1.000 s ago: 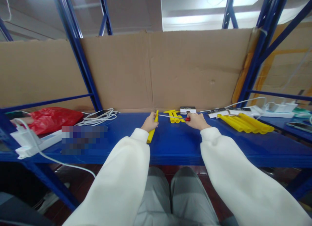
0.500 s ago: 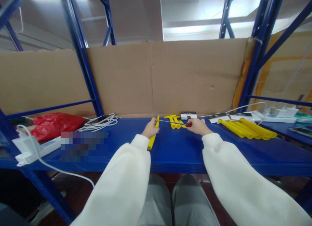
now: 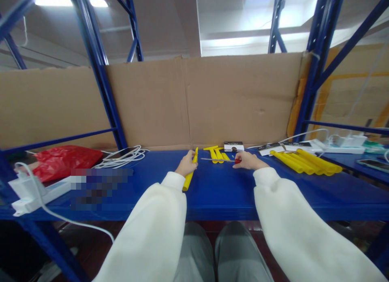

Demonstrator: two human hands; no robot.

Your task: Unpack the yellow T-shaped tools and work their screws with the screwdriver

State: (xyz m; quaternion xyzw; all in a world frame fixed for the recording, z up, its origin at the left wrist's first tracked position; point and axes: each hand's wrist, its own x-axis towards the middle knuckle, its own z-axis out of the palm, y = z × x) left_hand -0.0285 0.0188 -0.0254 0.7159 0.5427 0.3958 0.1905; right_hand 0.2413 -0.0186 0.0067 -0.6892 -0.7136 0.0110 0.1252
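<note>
My left hand (image 3: 187, 163) is closed around a yellow tube-handled piece (image 3: 188, 181), its narrow upper end sticking up past the fingers. In my right hand (image 3: 247, 160) is a screwdriver (image 3: 217, 159) with a red handle, gripped between the fingers. Its long metal shaft points left, and the tip stops a short gap from the yellow piece. Behind the shaft lie several yellow T-shaped pieces (image 3: 213, 154), partly overlapped by it. A small black-and-white box (image 3: 234, 146) sits just beyond them.
Several yellow tubes (image 3: 291, 162) lie side by side at the right, with flat black-and-white packaging (image 3: 270, 148) behind. To the left are a red plastic bag (image 3: 68, 160), a coiled white cable (image 3: 130, 155) and a white power strip (image 3: 57, 189). Cardboard (image 3: 243, 99) walls the blue table's back.
The screwdriver's tip has come away from the yellow piece and now sits lower, with a gap between. Both hands keep their grips. The whole view has shifted slightly.
</note>
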